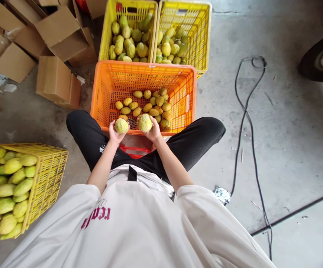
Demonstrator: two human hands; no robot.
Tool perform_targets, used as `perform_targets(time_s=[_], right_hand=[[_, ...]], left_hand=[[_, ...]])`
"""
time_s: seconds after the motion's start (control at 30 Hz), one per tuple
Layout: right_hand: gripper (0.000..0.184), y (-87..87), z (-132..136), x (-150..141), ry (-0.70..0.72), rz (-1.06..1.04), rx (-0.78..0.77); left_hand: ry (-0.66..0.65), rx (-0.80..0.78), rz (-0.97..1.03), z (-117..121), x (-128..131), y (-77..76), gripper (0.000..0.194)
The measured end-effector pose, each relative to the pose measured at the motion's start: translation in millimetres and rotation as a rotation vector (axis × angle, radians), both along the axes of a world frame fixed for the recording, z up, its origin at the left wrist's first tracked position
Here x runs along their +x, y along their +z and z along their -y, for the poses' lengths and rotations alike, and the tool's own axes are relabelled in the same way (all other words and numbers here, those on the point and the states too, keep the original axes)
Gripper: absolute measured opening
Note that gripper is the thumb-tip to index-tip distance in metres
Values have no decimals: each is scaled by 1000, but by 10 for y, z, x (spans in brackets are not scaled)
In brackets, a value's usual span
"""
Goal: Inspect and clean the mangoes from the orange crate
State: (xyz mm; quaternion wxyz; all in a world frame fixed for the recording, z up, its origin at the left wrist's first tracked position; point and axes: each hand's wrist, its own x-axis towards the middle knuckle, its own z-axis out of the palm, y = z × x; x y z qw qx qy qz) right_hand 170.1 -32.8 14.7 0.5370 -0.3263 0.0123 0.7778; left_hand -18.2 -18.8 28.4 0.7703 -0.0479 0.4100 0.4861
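Note:
My left hand (114, 134) is closed around a pale yellow-green papaya (121, 125), its end turned up toward me. Another papaya (145, 123), slightly larger looking and with a rough skin, sits in the grasp of my right hand (155, 132). Both hands are side by side over the near rim of an orange plastic crate (102, 89), the two fruits a little apart. Inside that crate, several smaller yellow-orange papayas (154, 111) lie on the bottom, mostly toward the middle and right. The fingers beneath the held fruits are partly hidden.
Two yellow crates (209, 37) with papayas stand behind the orange one. At the left is a heaped yellow crate (48, 182). Cardboard boxes (54, 80) crowd the upper left. A black cable (246, 108) lies on the right floor, near a wheel (321, 59).

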Motion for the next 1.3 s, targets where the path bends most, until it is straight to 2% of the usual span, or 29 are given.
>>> perform_targets(time_s=[0.1, 0.2, 0.37, 0.5, 0.63, 0.83, 1.1, 1.3], right_hand=[[27, -16, -4, 17, -27, -14, -39], [25, -22, 2, 33, -35, -32, -88], [31, 2, 11, 35, -1, -55, -100], [31, 36, 6, 35, -50, -95, -112], [27, 95, 13, 38, -78, -121, -52], [27, 164, 28, 31, -101, -98, 37], [25, 101, 22, 0, -48, -24, 0], [25, 34, 2, 22, -59, -27, -74]], left_hand=[[43, -3, -7, 4, -5, -18, 31], [10, 33, 14, 12, -5, 3, 32], [-55, 87, 19, 23, -12, 48, 35], [20, 90, -17, 27, -19, 43, 39], [25, 91, -15, 25, -12, 85, 40], [-91, 39, 9, 9, -3, 107, 38], [-102, -18, -57, -30, 18, 19, 40], [-31, -11, -84, -26, 36, 16, 40]])
